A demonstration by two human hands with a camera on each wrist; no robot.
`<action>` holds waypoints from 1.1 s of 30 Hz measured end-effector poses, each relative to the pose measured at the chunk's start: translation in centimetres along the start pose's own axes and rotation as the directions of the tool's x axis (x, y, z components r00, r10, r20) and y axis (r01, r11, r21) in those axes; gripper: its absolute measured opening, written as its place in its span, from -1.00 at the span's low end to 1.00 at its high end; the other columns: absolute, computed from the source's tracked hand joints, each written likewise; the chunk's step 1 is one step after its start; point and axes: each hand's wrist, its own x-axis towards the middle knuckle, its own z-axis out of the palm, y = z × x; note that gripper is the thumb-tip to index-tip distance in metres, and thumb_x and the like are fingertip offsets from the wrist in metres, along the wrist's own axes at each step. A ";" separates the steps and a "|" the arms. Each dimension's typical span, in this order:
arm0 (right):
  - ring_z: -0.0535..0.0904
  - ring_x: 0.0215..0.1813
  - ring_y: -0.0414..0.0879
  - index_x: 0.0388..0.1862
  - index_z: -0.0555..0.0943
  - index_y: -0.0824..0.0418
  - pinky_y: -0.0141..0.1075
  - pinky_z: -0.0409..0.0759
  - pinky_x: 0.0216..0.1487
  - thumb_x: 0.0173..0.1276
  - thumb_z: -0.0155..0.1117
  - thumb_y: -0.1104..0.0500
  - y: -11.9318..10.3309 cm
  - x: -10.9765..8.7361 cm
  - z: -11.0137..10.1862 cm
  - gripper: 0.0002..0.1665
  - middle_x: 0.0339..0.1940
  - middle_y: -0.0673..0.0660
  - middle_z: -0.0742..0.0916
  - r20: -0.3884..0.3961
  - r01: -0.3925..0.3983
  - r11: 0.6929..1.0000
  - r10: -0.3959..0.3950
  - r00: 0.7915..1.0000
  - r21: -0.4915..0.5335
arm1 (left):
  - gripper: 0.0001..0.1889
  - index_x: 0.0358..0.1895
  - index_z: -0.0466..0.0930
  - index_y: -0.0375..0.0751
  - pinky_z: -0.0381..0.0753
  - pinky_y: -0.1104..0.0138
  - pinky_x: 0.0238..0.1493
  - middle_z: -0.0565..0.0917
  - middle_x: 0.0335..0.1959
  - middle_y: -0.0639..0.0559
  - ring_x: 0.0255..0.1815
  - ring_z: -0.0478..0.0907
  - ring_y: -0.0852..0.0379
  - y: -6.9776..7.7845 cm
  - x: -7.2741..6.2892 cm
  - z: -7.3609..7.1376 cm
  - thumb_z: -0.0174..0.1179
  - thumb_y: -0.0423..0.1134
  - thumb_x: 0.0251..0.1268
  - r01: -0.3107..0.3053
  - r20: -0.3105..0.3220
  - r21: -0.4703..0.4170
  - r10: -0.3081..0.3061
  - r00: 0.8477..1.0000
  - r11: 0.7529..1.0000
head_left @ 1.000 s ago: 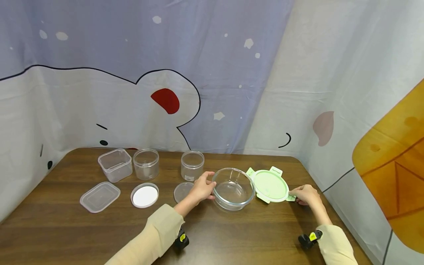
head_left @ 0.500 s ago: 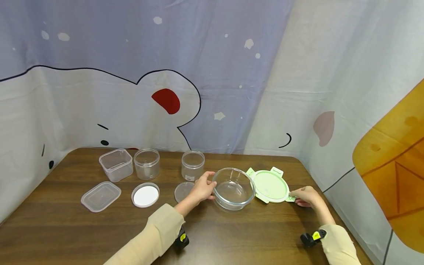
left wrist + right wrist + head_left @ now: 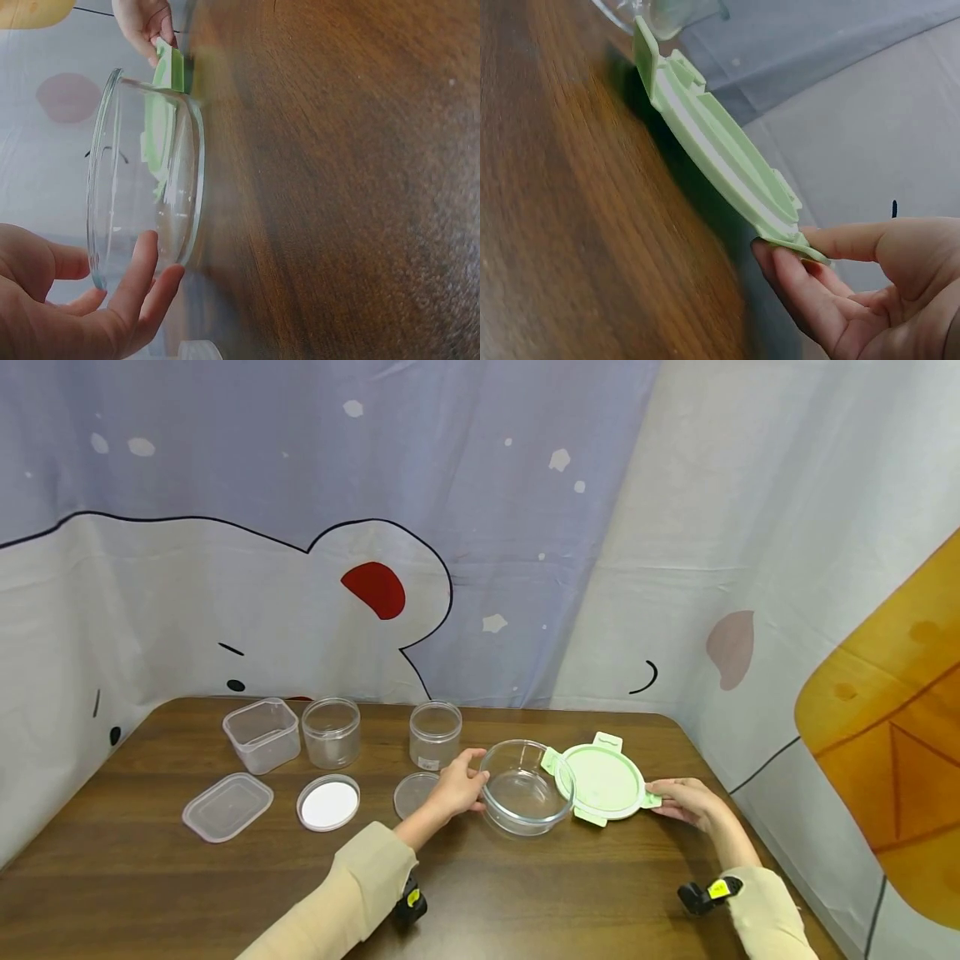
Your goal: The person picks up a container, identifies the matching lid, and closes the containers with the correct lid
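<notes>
Pinches the green lid [image 3: 602, 777] by 1 flap [image 3: 655, 801] in the right hand [image 3: 688, 802], with the held end off the table [image 3: 547, 893], just right of the round glass bowl [image 3: 525, 818]. Grips the bowl's side in the left hand [image 3: 457, 787]. Has, farther left, 2 clear jars [image 3: 332, 739] and 1 rectangular tub [image 3: 264, 739], with 1 round clear lid [image 3: 412, 793], 1 white lid [image 3: 328, 803] and 1 rectangular lid [image 3: 228, 807] lying in front. Faces a printed curtain [image 3: 517, 543] behind the table.
</notes>
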 end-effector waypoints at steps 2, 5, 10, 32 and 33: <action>0.68 -0.33 -0.31 0.24 0.29 0.68 -0.43 0.67 -0.18 0.42 0.12 0.20 0.0 0.1 0.0 -0.38 -0.39 -0.08 0.71 -0.002 0.016 0.999 -0.016 1.000 0.036 | -0.53 0.36 0.26 -0.33 0.72 0.23 -0.38 0.60 -0.09 -0.39 -0.48 0.50 0.13 0.0 0.0 0.0 0.00 -0.42 0.40 0.004 -0.004 0.006 -0.004 1.000 1.000; 0.69 -0.35 -0.31 0.18 0.38 0.64 -0.44 0.67 -0.21 0.41 0.14 0.20 -0.1 0.1 0.1 -0.44 -0.42 -0.09 0.72 -0.034 0.036 0.997 -0.033 0.999 0.075 | -0.52 0.36 0.26 -0.32 0.72 0.24 -0.38 0.60 -0.10 -0.38 -0.48 0.51 0.13 0.1 0.0 0.1 0.00 -0.42 0.40 0.009 -0.008 0.012 -0.009 1.000 1.000; 0.68 -0.39 -0.31 0.13 0.43 0.57 -0.47 0.67 -0.26 0.38 0.19 0.18 -0.5 -0.1 0.5 -0.49 -0.45 -0.10 0.70 -0.117 0.072 0.994 -0.062 0.991 0.084 | -0.52 0.37 0.26 -0.32 0.72 0.26 -0.38 0.60 -0.10 -0.40 -0.53 0.49 0.17 0.1 0.1 0.1 0.00 -0.43 0.40 0.012 -0.013 0.008 -0.012 1.000 1.000; 0.65 -0.38 -0.36 0.20 0.31 0.54 -0.47 0.67 -0.26 0.40 0.20 0.13 -4.2 -2.4 2.5 -0.41 -0.36 -0.12 0.64 -0.324 0.211 0.977 -0.212 0.922 -0.038 | -0.52 0.37 0.24 -0.34 0.72 0.24 -0.36 0.59 -0.04 -0.42 -0.49 0.50 0.13 0.1 0.0 0.2 -0.01 -0.43 0.41 0.015 -0.016 -0.012 -0.015 1.000 1.000; 0.65 -0.39 -0.36 0.19 0.32 0.53 -0.46 0.67 -0.26 0.40 0.19 0.13 -4.4 -2.6 2.6 -0.42 -0.37 -0.13 0.65 -0.333 0.223 0.974 -0.225 0.916 -0.044 | -0.52 0.37 0.24 -0.33 0.72 0.24 -0.36 0.59 -0.04 -0.42 -0.49 0.50 0.13 0.1 0.0 0.2 -0.01 -0.43 0.41 0.018 -0.017 -0.012 -0.018 1.000 1.000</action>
